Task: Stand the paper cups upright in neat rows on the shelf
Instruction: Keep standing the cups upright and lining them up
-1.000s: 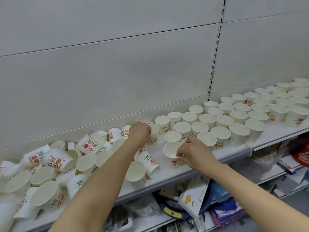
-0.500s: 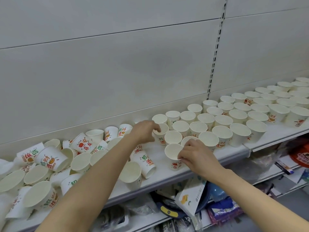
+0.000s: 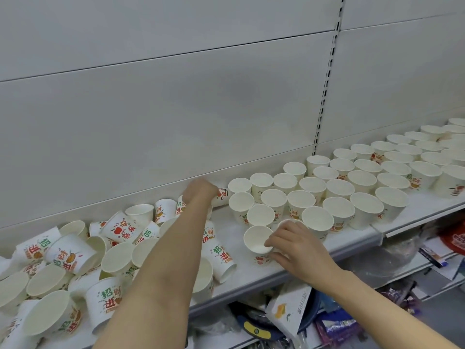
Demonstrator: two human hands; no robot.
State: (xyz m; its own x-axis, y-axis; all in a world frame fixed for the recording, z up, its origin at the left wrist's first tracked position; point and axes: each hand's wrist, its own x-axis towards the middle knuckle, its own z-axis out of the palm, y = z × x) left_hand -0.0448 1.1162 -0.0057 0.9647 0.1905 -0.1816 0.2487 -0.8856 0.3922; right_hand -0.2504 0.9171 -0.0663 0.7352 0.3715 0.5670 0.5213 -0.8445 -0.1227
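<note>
The right hand (image 3: 297, 245) is pinching an upright cup (image 3: 257, 244) at the shelf (image 3: 352, 244) front while the left hand (image 3: 198, 191) is grasping a toppled cup (image 3: 221, 195) by the back wall, its forearm risking scattering the fallen pile (image 3: 75, 260).

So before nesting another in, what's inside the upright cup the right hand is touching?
The cup looks empty: a plain white inner wall and bottom show. The right hand has fingers over the near right rim, hiding that bit of the inside.

left hand (image 3: 200, 191): reaching forward, curled | right hand (image 3: 297, 248): fingers pinching
</note>
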